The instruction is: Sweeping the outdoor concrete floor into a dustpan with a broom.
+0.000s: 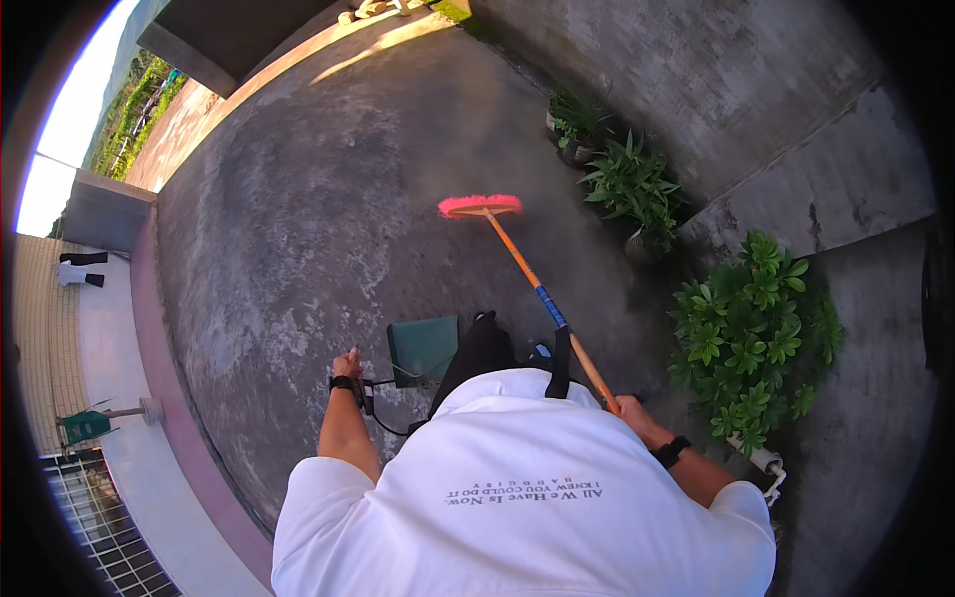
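Note:
My right hand (634,415) grips the orange shaft of a broom (528,270), which is wrapped with blue partway along. The broom reaches forward from my right side, its pink bristle head (481,206) on the concrete floor. At my left side, my left hand (347,365) is curled around what looks like the handle end of a green dustpan (423,345); wrist and device hide most of that handle. The dustpan is low beside my dark-trousered leg. Both wrists wear black bands, and a small black device with a cable hangs by the left one.
Potted plants (633,179) line the concrete wall (716,89) at right, with a leafy bush (753,339) nearer me above a white pipe (765,461). A raised pink-edged ledge (160,328) runs along the left, where a second green dustpan (86,427) stands. Stones (365,10) lie far ahead.

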Available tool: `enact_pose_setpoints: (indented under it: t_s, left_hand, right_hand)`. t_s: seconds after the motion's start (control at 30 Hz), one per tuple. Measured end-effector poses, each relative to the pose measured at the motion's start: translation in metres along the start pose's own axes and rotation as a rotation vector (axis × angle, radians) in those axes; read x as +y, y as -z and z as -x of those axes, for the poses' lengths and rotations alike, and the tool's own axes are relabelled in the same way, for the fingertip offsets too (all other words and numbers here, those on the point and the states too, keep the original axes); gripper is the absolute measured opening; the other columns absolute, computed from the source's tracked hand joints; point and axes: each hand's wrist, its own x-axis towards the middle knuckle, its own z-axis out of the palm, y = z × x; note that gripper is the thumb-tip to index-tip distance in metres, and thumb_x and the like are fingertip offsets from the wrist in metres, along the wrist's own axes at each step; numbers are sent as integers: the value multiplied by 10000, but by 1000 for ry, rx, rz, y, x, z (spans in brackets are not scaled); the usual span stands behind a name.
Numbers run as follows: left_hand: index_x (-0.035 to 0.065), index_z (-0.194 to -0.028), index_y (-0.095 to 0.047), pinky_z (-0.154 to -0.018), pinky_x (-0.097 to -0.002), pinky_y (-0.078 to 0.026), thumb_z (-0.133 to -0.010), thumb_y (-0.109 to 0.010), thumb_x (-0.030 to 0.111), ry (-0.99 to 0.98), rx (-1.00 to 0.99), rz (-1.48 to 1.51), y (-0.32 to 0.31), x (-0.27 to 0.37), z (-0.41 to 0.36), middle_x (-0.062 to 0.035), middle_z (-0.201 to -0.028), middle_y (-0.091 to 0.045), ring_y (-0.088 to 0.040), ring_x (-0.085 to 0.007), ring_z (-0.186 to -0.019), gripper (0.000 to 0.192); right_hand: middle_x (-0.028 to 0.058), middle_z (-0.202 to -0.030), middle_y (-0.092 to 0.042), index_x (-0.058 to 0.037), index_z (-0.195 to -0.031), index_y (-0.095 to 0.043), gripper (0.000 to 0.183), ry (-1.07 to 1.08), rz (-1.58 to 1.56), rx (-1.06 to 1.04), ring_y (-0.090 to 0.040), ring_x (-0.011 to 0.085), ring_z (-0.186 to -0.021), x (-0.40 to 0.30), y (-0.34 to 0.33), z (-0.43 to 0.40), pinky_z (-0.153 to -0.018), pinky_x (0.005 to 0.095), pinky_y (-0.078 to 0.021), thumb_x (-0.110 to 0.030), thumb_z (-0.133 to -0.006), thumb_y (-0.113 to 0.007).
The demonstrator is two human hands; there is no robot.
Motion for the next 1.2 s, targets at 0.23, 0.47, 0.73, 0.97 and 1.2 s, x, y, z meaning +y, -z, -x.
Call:
enact_pose_setpoints:
  t_s: [0.23, 0.47, 0.73, 0.97, 1.2]
  left_hand:
    - [51, -743, -584, -391, -261, -383, -733, -462, 350, -16, 16, -108, 10, 61, -69, -62, -465, -489, -470, -130, -391, 324]
    - [72, -713, -596, -400, -261, -373, -733, -454, 361, 13, -68, -130, 9, 141, -138, -62, -484, -503, -475, -131, -413, 323]
    - [75, -785, -572, -363, -244, -330, -750, -433, 358, 46, -159, 133, 11, 212, -201, -34, -467, -448, -412, -116, -374, 318]
    - [47, -799, -556, -357, -234, -322, -762, -423, 347, -23, -160, 232, 11, 290, -242, -31, -456, -434, -407, -119, -363, 330]
    - [56, -807, -557, -359, -231, -326, -762, -430, 338, -5, -94, 107, 28, 358, -279, -23, -458, -435, -403, -108, -366, 313]
  right_hand:
    - [60, -419, -420, -10, -623, -378, 94, 13, 70, 81, -427, 123, -311, -104, 47, -123, -238, 244, -320, -86, -663, -417]
    - [84, -424, -445, 36, -570, -422, 126, 6, 207, 127, -442, 135, -315, -228, 63, -234, -243, 253, -335, -61, -650, -414]
    - [74, -417, -434, 26, -550, -413, 132, -51, 151, 89, -436, 133, -311, -293, 57, -298, -236, 250, -323, -61, -650, -413]
    - [75, -426, -442, 19, -514, -410, 158, 55, 199, -10, -443, 129, -317, -345, 75, -379, -239, 244, -329, -63, -649, -416]
    - [33, -435, -428, -24, -538, -403, 168, 26, 222, -109, -408, 87, -312, -439, 111, -475, -263, 209, -315, -112, -672, -451]
